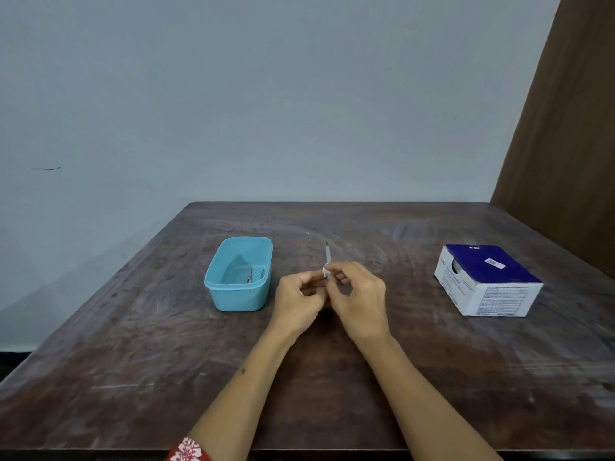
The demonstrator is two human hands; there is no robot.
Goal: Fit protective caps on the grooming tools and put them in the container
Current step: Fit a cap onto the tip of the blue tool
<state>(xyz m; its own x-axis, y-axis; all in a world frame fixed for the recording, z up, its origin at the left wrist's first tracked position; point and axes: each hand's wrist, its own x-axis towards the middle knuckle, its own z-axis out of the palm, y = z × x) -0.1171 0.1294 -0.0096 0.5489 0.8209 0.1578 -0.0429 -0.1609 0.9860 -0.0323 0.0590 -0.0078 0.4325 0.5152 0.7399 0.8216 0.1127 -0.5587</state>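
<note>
Centrally, a slim tool (327, 255) is pinched by both hands (299, 299) (361, 302); blue container (238, 294) left, box (489, 281) right.

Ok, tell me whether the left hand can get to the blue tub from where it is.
Probably yes. The left hand sits just beside the blue tub, with only bare table between them. It is busy, though, pinching the thin grooming tool together with the right hand.

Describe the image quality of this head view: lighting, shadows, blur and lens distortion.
Head view: light is soft and even, with faint shadows beside the blue container and the box; the table shows a dull sheen, no hard glare; the wide lens bows its edges; the thin tool pinched between left hand and right hand is small and soft.
</note>
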